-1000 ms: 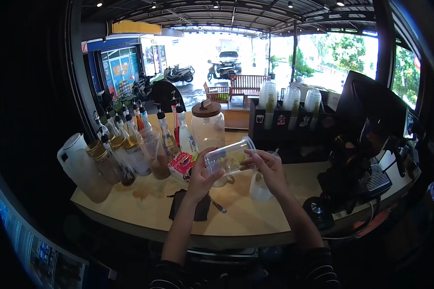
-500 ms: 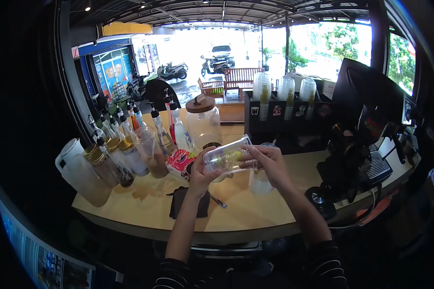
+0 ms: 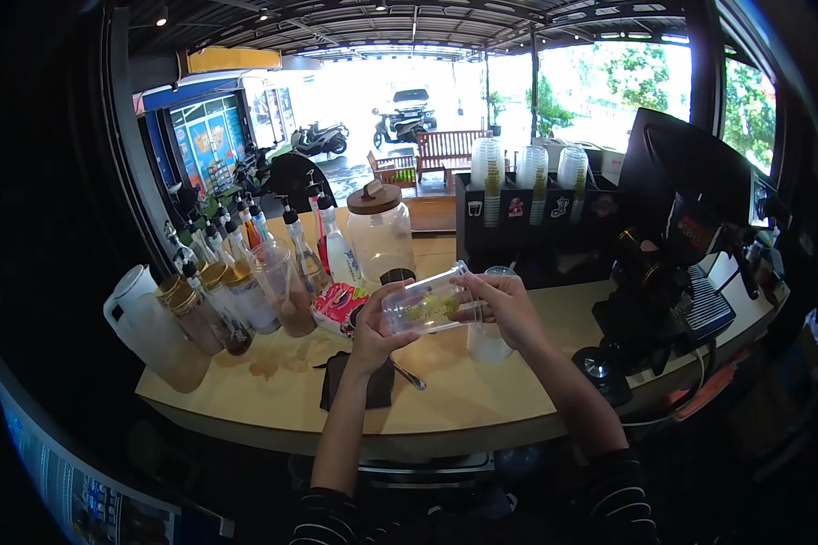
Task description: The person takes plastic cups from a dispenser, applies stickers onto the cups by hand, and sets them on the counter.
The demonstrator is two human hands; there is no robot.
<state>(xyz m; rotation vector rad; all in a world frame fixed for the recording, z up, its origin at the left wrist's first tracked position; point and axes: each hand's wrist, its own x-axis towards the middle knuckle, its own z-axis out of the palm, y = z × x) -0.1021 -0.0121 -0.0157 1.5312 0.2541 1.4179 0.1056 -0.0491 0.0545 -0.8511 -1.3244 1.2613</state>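
A clear plastic cup (image 3: 430, 306) with yellow-gold print lies tilted on its side in the air above the counter, between my two hands. My left hand (image 3: 375, 331) wraps round its base end. At the rim end, my right hand (image 3: 504, 309) grips the cup with thumb and fingers. Behind my right hand another clear cup (image 3: 488, 343) stands on the counter, partly covered by that hand. Below my left wrist lies a folded black cloth (image 3: 358, 381), with a metal spoon (image 3: 410, 375) beside it. A pink and white packet (image 3: 341, 307) sits just left of my left hand.
Pump bottles (image 3: 297, 238), gold-lidded jars (image 3: 187, 313) and a white pitcher (image 3: 154, 327) crowd the counter's left side. A large glass jar (image 3: 379, 238) with a wooden lid stands behind. Stacked cups (image 3: 531, 182) fill a black holder (image 3: 509, 236); a coffee machine (image 3: 663, 272) is at right.
The cup has turned slightly in my hands, so its print shows at a different angle. Both hands keep their hold, and the view has shifted a little.
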